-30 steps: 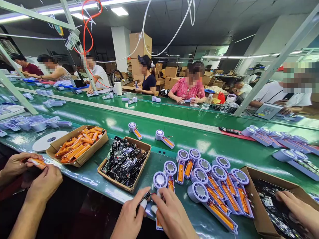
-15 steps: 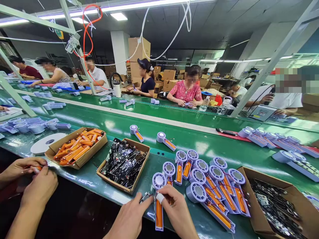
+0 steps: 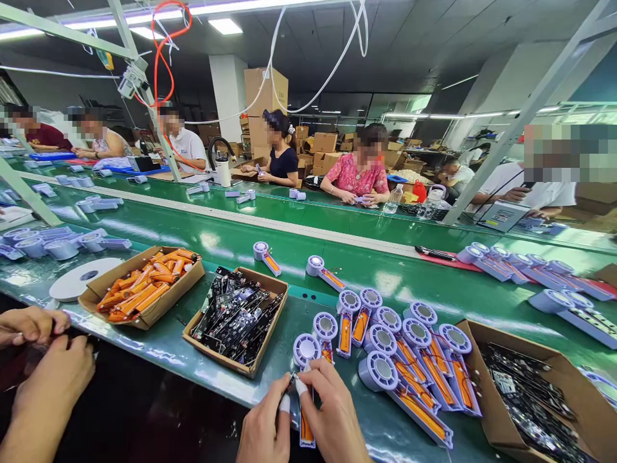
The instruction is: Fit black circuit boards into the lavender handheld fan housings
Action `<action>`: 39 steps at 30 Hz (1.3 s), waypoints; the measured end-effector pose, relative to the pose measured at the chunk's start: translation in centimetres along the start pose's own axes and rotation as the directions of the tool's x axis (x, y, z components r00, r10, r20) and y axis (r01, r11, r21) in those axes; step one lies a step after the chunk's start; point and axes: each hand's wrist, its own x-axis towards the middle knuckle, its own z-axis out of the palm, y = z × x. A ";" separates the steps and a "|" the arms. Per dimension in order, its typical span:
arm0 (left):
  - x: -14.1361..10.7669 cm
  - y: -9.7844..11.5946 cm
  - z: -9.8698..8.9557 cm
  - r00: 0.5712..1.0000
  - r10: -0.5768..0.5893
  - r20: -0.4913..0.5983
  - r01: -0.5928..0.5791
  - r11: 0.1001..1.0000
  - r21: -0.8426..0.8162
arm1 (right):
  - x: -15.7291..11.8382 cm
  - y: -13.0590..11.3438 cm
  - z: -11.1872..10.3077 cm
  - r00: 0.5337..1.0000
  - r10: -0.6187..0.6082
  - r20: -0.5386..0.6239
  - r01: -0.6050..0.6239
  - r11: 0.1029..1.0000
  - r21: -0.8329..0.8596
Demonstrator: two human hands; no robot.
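Observation:
My left hand [image 3: 264, 426] pinches a thin black part [image 3: 289, 384] with a wire at it, just above a handheld fan body. My right hand [image 3: 331, 411] grips the lilac fan handle [image 3: 307, 427] from the right, a white-covered fingertip pressed against it. An orange battery [image 3: 306, 426] lies in the open handle, and the round fan head [image 3: 306, 350] sits just beyond my fingers. My fingers hide the handle's upper part. Several other fan bodies with orange batteries [image 3: 414, 379] lie to my right.
On the green conveyor bench [image 3: 366, 273] stand a cardboard tray of orange batteries [image 3: 149, 287], a tray of black circuit boards [image 3: 235, 319] and a larger box of boards [image 3: 530, 392]. A co-worker's hands [image 3: 43, 341] work at the lower left. More workers sit across the line.
My hands have come closer together around the handle, with my left hand shifting right. The whole view has drifted slightly. The hand seen over the right box a second ago is gone.

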 end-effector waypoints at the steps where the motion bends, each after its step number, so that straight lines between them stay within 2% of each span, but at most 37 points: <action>1: 0.0 0.0 -0.1 0.999 0.047 0.013 -0.048 0.998 0.046 | -0.1 0.1 0.2 0.998 -0.052 -0.037 0.051 0.997 -0.053; 3: 0.0 -0.1 -0.3 0.994 0.106 0.026 -0.108 0.986 0.128 | -0.4 0.2 0.8 0.987 -0.132 -0.086 0.119 0.982 -0.143; 5: 0.0 -0.2 -0.3 0.990 0.134 0.035 -0.138 0.975 0.174 | -0.7 0.4 1.3 0.981 -0.153 -0.119 0.130 0.975 -0.180; 7: -0.1 -0.3 -0.2 0.989 0.144 0.036 -0.148 0.973 0.175 | -0.9 0.4 1.6 0.984 -0.120 -0.132 0.099 0.984 -0.150; 10: 0.0 -0.3 -0.1 0.991 0.131 0.027 -0.132 0.988 0.082 | -0.9 0.3 1.6 0.994 -0.041 -0.099 0.036 0.998 -0.052; 12: 0.1 -0.2 0.2 0.998 0.055 -0.025 -0.056 0.998 -0.015 | -0.7 0.2 1.3 0.998 0.024 -0.056 -0.023 0.999 0.024; 15: 0.2 0.2 0.8 0.986 -0.143 -0.089 0.122 0.971 -0.205 | -0.3 0.2 0.8 0.992 0.126 0.011 -0.126 0.981 0.147; 18: 0.3 0.7 1.1 0.972 -0.221 -0.083 0.183 0.926 -0.332 | -0.1 0.3 0.6 0.989 0.146 0.020 -0.147 0.975 0.167; 22: 0.3 0.8 0.7 0.977 -0.121 -0.177 0.081 0.973 -0.218 | -0.3 0.3 0.9 0.993 0.113 -0.032 -0.110 0.991 0.079; 26: 0.0 0.2 0.6 0.993 0.016 -0.115 -0.029 0.994 -0.108 | -0.8 0.2 1.5 0.997 0.039 -0.074 -0.040 0.999 -0.002; 28: -0.1 -0.1 0.8 0.991 0.007 -0.135 -0.021 0.995 -0.102 | -0.9 0.3 1.7 0.997 0.005 -0.083 -0.005 1.000 0.000; 30: 0.0 -0.2 0.8 0.985 -0.049 -0.163 0.027 0.990 -0.138 | -0.9 0.6 1.8 0.998 0.029 -0.058 -0.025 0.997 0.072; 32: 0.4 -0.1 0.3 0.990 -0.089 -0.106 0.066 0.976 -0.206 | -0.6 0.9 1.5 0.996 0.086 0.007 -0.086 0.980 0.180; 34: 1.0 0.1 -0.7 0.993 -0.107 0.042 0.114 0.950 -0.291 | 0.1 1.1 0.8 0.987 0.132 0.095 -0.153 0.952 0.265; 36: 1.6 0.5 -1.8 0.978 -0.112 0.178 0.169 0.924 -0.345 | 0.9 1.2 -0.3 0.973 0.148 0.175 -0.198 0.927 0.320; 39: 2.1 0.9 -2.8 0.960 -0.137 0.245 0.221 0.906 -0.360 | 1.9 1.0 -1.6 0.958 0.114 0.264 -0.207 0.911 0.357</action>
